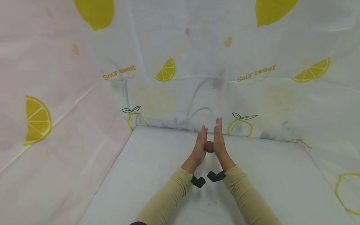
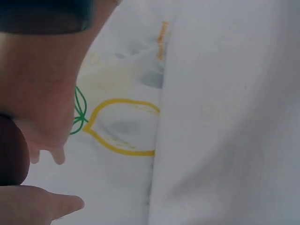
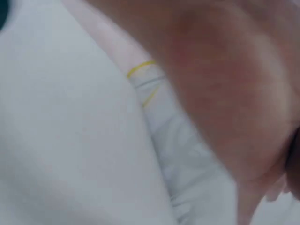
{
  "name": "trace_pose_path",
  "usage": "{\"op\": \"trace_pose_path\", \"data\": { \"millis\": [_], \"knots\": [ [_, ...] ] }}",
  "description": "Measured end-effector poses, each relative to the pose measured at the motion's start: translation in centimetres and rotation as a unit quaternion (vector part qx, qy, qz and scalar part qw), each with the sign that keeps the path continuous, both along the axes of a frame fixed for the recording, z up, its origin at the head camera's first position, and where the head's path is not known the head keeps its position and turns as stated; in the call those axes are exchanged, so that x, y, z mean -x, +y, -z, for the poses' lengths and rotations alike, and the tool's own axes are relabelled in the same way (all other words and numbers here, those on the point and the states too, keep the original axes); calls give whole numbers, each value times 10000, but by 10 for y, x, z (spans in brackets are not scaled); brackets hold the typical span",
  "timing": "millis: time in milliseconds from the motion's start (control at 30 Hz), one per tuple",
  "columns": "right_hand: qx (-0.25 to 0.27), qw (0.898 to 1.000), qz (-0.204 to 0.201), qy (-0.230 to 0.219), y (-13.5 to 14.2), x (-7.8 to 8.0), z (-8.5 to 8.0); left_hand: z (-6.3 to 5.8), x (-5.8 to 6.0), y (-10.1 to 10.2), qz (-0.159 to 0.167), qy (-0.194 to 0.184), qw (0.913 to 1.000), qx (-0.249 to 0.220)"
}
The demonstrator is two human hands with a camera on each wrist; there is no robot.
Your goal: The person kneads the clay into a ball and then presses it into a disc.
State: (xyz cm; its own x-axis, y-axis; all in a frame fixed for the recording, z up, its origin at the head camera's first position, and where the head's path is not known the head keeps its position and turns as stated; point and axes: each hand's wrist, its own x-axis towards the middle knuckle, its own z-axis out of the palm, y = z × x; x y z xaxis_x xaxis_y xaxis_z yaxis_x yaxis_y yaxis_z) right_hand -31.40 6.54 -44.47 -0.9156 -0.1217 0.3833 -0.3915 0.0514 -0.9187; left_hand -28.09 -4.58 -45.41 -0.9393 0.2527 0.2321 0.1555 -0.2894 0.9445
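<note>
A small brown ball (image 1: pixel 209 147) is held between two facing palms above the white surface, in the head view. My left hand (image 1: pixel 200 149) presses it from the left, its fingers straight and pointing up and away. From the other side my right hand (image 1: pixel 219 141) presses against it, also with straight fingers. The fingertips of both hands stand apart. At its left edge the left wrist view shows part of the dark brown ball (image 2: pixel 11 152) between the hands. Only a sliver of the ball (image 3: pixel 294 171) appears at the right edge of the right wrist view, which is blurred.
A white tabletop (image 1: pixel 157 162) lies under the hands. Behind it hangs a lemon-printed cloth (image 1: pixel 180 103), with more cloth rising at the left (image 1: pixel 64 125) and right sides. Black curved pieces (image 1: pixel 216 176) sit at both wrists, beside beige sleeves.
</note>
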Motion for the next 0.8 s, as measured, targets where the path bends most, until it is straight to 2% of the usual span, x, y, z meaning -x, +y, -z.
{"op": "trace_pose_path", "data": {
  "millis": [133,267,367,467,600,800],
  "knots": [
    [-141,9997,-214,61,-7,-8,17,-6,6,-5,-356,134,9993,-62],
    [15,9995,-316,52,-16,-22,25,-10,11,-8,-829,200,9956,393],
    [182,9992,-342,80,-23,-33,22,-8,14,-10,-1162,-9,9907,711],
    [309,9983,-419,262,-28,-40,15,-2,16,-11,-1377,-315,9869,777],
    [443,9976,-383,369,-27,-41,6,6,14,-8,-1300,-443,9873,793],
    [546,9985,-16,-35,-13,-25,2,13,6,0,-632,-125,9925,1035]
  ]
}}
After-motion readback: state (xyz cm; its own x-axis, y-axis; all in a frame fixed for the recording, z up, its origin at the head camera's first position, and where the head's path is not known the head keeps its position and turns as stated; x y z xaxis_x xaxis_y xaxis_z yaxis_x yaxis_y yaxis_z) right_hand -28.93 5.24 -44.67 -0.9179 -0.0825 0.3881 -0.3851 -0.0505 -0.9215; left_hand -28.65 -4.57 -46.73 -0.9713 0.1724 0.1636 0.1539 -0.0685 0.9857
